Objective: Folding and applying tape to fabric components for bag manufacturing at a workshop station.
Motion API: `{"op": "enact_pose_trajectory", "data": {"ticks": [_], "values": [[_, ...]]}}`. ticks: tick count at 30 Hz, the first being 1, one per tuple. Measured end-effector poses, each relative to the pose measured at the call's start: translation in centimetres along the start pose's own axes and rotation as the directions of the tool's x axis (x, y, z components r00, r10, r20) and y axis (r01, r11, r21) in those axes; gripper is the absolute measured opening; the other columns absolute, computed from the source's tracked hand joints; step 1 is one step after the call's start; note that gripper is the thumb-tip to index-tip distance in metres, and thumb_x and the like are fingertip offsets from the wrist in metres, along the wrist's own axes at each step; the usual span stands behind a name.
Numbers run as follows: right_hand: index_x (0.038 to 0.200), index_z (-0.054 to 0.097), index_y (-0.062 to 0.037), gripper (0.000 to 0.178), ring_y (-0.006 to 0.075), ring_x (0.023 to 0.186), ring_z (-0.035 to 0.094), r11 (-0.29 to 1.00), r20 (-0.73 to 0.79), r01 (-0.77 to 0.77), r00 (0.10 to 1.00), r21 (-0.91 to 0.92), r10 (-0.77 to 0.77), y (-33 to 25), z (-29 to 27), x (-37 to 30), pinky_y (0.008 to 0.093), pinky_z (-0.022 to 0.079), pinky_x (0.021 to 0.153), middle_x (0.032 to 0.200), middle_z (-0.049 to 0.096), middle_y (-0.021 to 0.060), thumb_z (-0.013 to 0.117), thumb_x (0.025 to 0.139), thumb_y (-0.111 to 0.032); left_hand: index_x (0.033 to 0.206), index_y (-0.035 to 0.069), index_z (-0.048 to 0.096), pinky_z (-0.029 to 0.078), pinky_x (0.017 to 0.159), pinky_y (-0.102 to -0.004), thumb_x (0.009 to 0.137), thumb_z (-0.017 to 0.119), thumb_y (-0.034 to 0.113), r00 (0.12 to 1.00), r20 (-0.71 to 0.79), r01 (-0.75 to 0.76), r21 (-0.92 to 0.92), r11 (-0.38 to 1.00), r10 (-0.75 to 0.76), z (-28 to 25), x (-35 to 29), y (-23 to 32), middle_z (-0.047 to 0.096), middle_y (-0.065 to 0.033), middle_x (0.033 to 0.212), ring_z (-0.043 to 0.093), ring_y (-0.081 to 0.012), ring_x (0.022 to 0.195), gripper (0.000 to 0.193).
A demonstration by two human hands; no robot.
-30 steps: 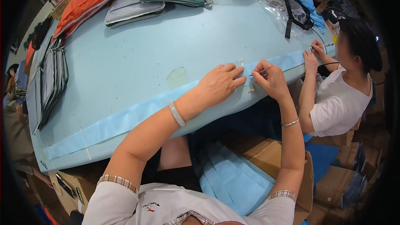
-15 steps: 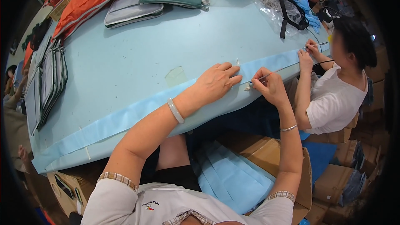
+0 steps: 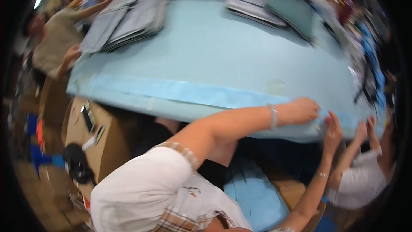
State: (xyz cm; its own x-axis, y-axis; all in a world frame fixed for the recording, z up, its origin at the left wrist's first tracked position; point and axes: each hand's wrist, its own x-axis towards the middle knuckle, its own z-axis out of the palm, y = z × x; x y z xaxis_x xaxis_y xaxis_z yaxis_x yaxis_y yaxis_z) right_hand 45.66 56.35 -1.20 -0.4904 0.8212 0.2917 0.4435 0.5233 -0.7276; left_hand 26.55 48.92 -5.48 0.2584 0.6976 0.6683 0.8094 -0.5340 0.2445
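Position: the strip [image 3: 189, 93], pale blue and long, lies flat along the near edge of the table [image 3: 206, 43]. It runs from near the left corner, under or beside the left hand [image 3: 305, 109], toward the right.

Grip: the left hand is set low at the strip with its fingers curled; whether they pinch cloth or only press on it cannot be told. The right hand [image 3: 333, 132] is raised just beyond the near edge, fingers upward; blur hides whether anything is held in it.

Risks (judged from this view alone):

1. Slippage. The left hand appears to be the wearer's only hold on the strip. If it lifts or drags, the long left run could skew or crease.

2. Snagging. The bangle [image 3: 273, 117] on the left wrist sits close to the cloth and could catch it.

3. Falling. The strip lies near the edge; a sleeve or forearm could pull it over, toward the blue cloth [image 3: 256, 193] in the carton [image 3: 294, 191] below.

4. Interference. The co-worker [image 3: 358, 184] has both hands close to the right hand; a bump or a tug there could disturb alignment.

5. Jolting. A second person [image 3: 60, 32] reaches around the grey stack [image 3: 137, 19]; knocking the table could shift the strip.
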Motion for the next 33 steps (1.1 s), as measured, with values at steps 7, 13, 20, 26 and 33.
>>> {"op": "enact_pose_trajectory", "data": {"ticks": [7, 13, 20, 26, 33], "values": [[0.118, 0.06, -0.0048, 0.026, 0.0172, 0.08, 0.063, 0.979, 0.048, 0.114, 0.993, -0.167, -0.107, 0.8, 0.2, 0.5, 0.0291, 0.051, 0.074, 0.088, 0.065, 0.0107, 0.046, 0.098, -0.015, 0.096, 0.009, 0.059, 0.045, 0.086, -0.0368, 0.08, 0.054, 0.011, 0.98, 0.176, 0.079, 0.089, 0.993, -0.094, -12.2, -5.5, 5.3, 0.053, -0.0089, 0.115, 0.052, -0.0264, 0.109, 0.017], [0.118, 0.06, -0.0072, 0.027, 0.0207, 0.079, 0.065, 0.949, 0.027, 0.149, 0.989, -0.278, -0.147, 1.4, 0.5, 0.6, 0.032, 0.05, 0.071, 0.087, 0.066, 0.0123, 0.046, 0.098, -0.017, 0.103, 0.009, 0.061, 0.044, 0.092, -0.0387, 0.077, 0.055, 0.002, 0.935, 0.018, 0.348, 0.164, 0.923, -0.355, -23.0, -17.1, 6.0, 0.056, -0.0125, 0.119, 0.054, -0.0295, 0.111, 0.028], [0.117, 0.06, -0.0069, 0.027, 0.0234, 0.082, 0.065, 0.919, 0.018, 0.147, 0.988, -0.366, -0.152, 2.3, 0.5, 0.9, 0.0332, 0.05, 0.073, 0.091, 0.067, 0.0141, 0.045, 0.098, -0.018, 0.099, 0.005, 0.063, 0.047, 0.087, -0.0381, 0.078, 0.057, 0.002, 0.73, -0.26, 0.682, 0.338, 0.648, -0.632, -33.4, -28.2, 5.7, 0.061, -0.0114, 0.109, 0.057, -0.0294, 0.102, 0.022], [0.116, 0.059, -0.0042, 0.026, 0.0233, 0.089, 0.066, 0.906, -0.007, 0.204, 0.975, -0.371, -0.222, 3.5, 1.1, 1.3, 0.0327, 0.05, 0.076, 0.1, 0.066, 0.0141, 0.045, 0.097, -0.015, 0.1, 0.004, 0.064, 0.047, 0.087, -0.038, 0.081, 0.062, 0.012, 0.645, -0.353, 0.763, 0.347, 0.546, -0.677, -34.7, -32.1, 5.7, 0.062, -0.0103, 0.108, 0.057, -0.0285, 0.101, 0.021], [0.113, 0.061, -0.008, 0.029, 0.0305, 0.088, 0.064, 0.865, -0.024, 0.224, 0.965, -0.448, -0.262, 2.9, 1.5, 0.5, 0.0397, 0.05, 0.075, 0.102, 0.065, 0.0162, 0.043, 0.096, -0.023, 0.106, 0.005, 0.064, 0.045, 0.088, -0.0382, 0.081, 0.065, 0.016, 0.657, -0.324, 0.754, 0.316, 0.577, -0.681, -34.5, -33.2, 5.3, 0.061, -0.0115, 0.112, 0.056, -0.0297, 0.102, 0.027]]}}
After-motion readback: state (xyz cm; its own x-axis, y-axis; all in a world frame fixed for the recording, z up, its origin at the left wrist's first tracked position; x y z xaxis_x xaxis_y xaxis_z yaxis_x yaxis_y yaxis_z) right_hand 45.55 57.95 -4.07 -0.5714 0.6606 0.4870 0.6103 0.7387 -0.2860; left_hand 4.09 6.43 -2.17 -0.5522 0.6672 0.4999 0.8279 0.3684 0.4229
